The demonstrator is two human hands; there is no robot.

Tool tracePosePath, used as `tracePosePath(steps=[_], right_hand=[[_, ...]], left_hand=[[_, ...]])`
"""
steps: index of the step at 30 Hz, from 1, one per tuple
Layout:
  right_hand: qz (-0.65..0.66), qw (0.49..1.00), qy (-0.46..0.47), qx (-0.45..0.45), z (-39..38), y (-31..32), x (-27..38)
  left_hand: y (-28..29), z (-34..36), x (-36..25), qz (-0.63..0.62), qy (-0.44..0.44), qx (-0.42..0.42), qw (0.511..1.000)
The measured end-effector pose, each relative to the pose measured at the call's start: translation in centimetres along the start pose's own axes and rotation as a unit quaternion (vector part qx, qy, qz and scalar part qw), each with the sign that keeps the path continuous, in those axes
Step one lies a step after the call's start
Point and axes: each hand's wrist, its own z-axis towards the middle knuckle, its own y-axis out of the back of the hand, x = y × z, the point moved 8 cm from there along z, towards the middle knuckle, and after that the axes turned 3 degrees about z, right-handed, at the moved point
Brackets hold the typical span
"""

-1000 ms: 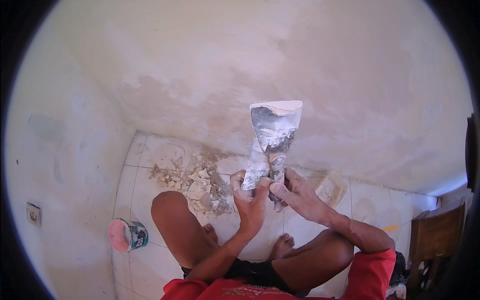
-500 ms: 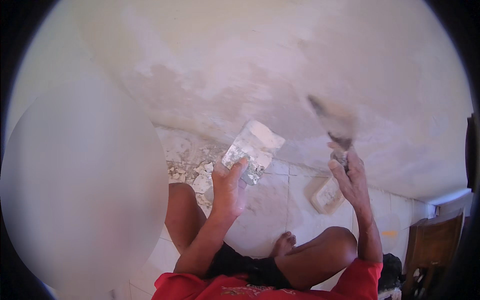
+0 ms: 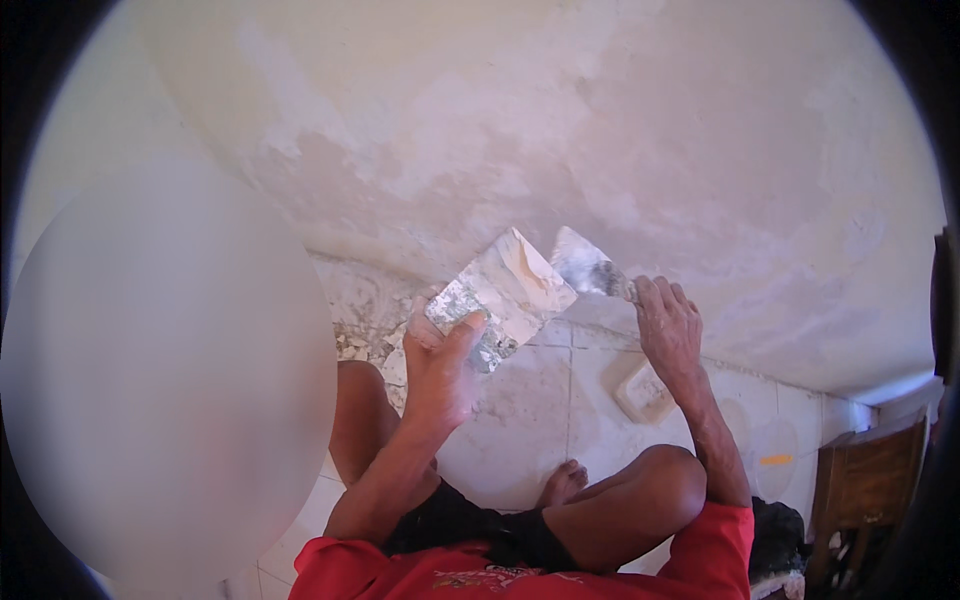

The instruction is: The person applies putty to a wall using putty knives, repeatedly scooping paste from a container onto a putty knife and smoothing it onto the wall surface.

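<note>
My left hand [image 3: 440, 365] is closed on a flat, plaster-smeared board [image 3: 502, 290], its thumb lying across the near face. Pale filler coats the board's far part, with a creased ridge near the upper corner. In my right hand [image 3: 671, 325] is a putty knife [image 3: 585, 262], gripped by its handle. The knife's broad blade is beside the board's right corner; whether they touch I cannot tell. Behind both tools rises the wall [image 3: 430, 170], patchy with white and damp-looking pinkish-grey areas.
Broken plaster pieces [image 3: 385, 350] lie by the wall's foot, near my left knee. A whitish rectangular tray [image 3: 645, 392] rests on the tiled floor [image 3: 510, 420] to the right. Wooden furniture [image 3: 866, 475] stands at the far right. A blurred patch hides the left side.
The putty knife has come down and left from the wall, toward the board, its blade turned to point up-left. My left hand has tilted the board and shifted slightly left.
</note>
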Motion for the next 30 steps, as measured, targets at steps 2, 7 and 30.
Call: tracePosePath(steps=[2, 7, 30], right_hand=[[-0.031, 0.999, -0.032, 0.022, -0.8, 0.7, -0.9], [0.555, 0.755, -0.319, 0.147, -3.0, 5.4, 0.4], [0.622, 0.753, -0.168, -0.133, 1.0, 18.6, 2.0]], left_hand=[[0.1, 0.4, -1.6, 0.065, -0.025, 0.001, 0.998], [0.1, 2.6, -3.7, 0.183, -0.106, 0.036, 0.977], [-3.8, 4.8, -4.7, 0.509, -0.292, 0.239, 0.773]])
